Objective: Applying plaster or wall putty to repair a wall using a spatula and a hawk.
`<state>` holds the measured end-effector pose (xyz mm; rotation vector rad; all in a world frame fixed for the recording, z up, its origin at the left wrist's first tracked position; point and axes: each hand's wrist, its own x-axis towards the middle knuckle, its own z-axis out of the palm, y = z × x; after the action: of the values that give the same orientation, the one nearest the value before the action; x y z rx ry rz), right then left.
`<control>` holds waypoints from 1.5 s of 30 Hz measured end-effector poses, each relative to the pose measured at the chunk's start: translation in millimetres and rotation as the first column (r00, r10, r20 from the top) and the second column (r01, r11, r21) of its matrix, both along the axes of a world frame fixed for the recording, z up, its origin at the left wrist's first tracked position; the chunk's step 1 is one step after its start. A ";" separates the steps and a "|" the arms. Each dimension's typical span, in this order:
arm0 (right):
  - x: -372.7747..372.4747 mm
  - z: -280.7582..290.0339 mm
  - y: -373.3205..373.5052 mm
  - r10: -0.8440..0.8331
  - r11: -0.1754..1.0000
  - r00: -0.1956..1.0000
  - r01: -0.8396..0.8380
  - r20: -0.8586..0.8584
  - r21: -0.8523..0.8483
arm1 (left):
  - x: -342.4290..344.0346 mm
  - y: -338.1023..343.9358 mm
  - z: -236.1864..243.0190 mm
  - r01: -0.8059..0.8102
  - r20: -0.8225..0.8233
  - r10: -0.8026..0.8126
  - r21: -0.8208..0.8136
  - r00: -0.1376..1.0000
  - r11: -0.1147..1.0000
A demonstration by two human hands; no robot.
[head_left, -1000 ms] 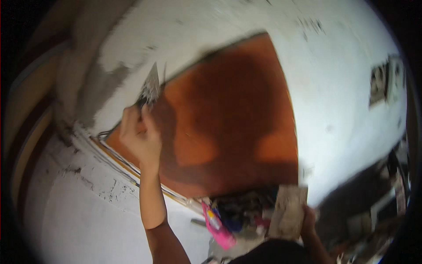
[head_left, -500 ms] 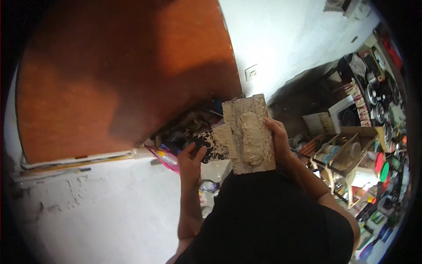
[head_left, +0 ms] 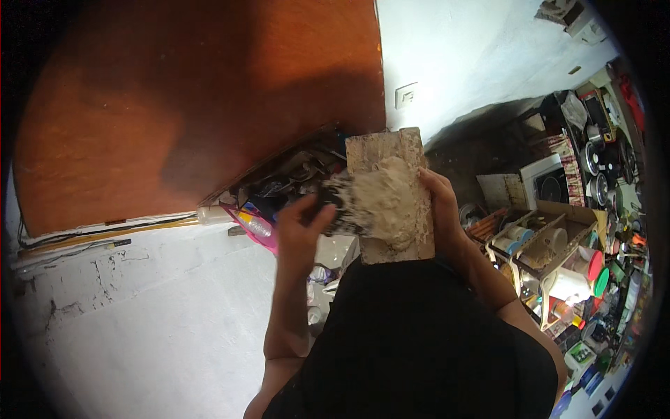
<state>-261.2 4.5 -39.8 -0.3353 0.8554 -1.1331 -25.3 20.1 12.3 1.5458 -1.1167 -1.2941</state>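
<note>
A rectangular wooden board (head_left: 370, 145) is held level in front of my torso. My right hand (head_left: 441, 202) grips its right edge, thumb on top and the other fingers hidden beneath. Beige plaster (head_left: 391, 192) lies on the board in a broad, rough heap. At the board's left side, my left hand (head_left: 300, 230) is closed around a dark, plaster-smeared scraper (head_left: 340, 213). The scraper's blade is blurred by motion and meets the left part of the plaster, so its front edge cannot be made out.
An orange-brown panel (head_left: 105, 153) fills the upper left, with a white wall (head_left: 460, 49) and a wall socket (head_left: 406, 96) beside it. Below the panel sits a pink bag (head_left: 262, 234). Crowded on the right are a rack (head_left: 551, 251), pots (head_left: 597, 188) and containers.
The plaster has gone from a long, narrow mound to a wider, looser heap reaching further left. The scraper's plaster-covered blade is now blurred against it. The whole view has shifted slightly.
</note>
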 end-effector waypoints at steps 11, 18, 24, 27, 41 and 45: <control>2.2 8.1 1.3 -0.073 0.997 0.996 0.073 0.042 -0.002 | 0.9 -0.1 9.1 -0.091 -0.095 0.089 -0.015 0.992 0.996; 2.7 14.7 2.4 -0.060 0.998 0.998 0.060 0.004 -0.029 | -3.7 1.7 13.2 -0.077 -0.037 0.076 -0.035 0.996 0.996; 2.4 15.8 2.1 -0.058 0.998 0.998 0.058 0.012 -0.025 | -3.7 1.0 21.6 -0.132 -0.097 0.122 -0.110 0.988 0.985; 1.6 13.4 2.8 -0.063 0.998 0.997 0.064 0.039 -0.018 | -7.1 0.6 30.7 0.139 -0.023 -0.139 0.036 0.990 0.990; 2.0 7.3 9.1 0.013 0.999 0.999 -0.015 -0.031 -0.050 | -10.9 3.1 62.8 -0.074 0.164 0.114 -0.231 0.980 0.970; 4.8 10.0 9.6 -0.042 0.999 0.999 0.043 0.012 -0.034 | -27.7 8.8 80.0 0.237 0.535 0.022 -0.411 0.845 0.880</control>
<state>-256.4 14.2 -29.8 -0.3399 0.8375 -1.1889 -53.0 28.9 92.3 1.5057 -1.7419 -0.5856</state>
